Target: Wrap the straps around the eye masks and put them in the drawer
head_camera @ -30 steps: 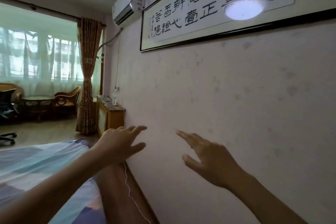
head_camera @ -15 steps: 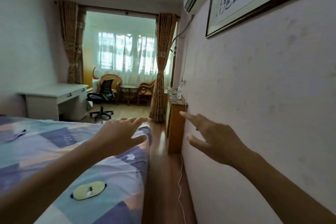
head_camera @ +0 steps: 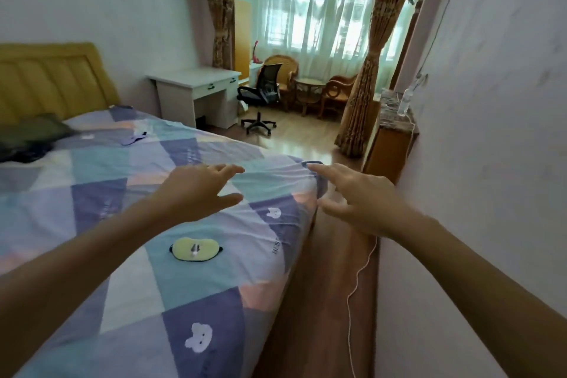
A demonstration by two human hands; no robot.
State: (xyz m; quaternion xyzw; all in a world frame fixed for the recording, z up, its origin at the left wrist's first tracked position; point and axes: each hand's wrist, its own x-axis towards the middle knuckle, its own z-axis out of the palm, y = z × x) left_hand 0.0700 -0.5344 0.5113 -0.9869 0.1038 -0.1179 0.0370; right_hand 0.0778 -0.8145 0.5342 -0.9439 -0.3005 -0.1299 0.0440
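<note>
- Left hand (head_camera: 196, 190): held out above the bed (head_camera: 129, 255), palm down, fingers spread and empty, touching nothing.
- Right hand (head_camera: 362, 199): held out past the bed's foot corner, over the strip of floor (head_camera: 310, 301) between bed and wall (head_camera: 491, 163); fingers apart, index extended, empty.
- Yellow eye mask (head_camera: 195, 249): lies flat on the patchwork sheet near the bed's right edge, below the left hand and apart from it; a dark strap edge shows along its lower rim.
- Purple eye mask (head_camera: 132, 139): lies farther up the bed, toward the yellow headboard (head_camera: 52, 80), well apart from both hands.
- White desk (head_camera: 196, 92): stands beyond the bed, its drawers closed, with an office chair (head_camera: 260, 95) beside it.
- White cable (head_camera: 356, 285): trails along the floor at the wall's foot.
</note>
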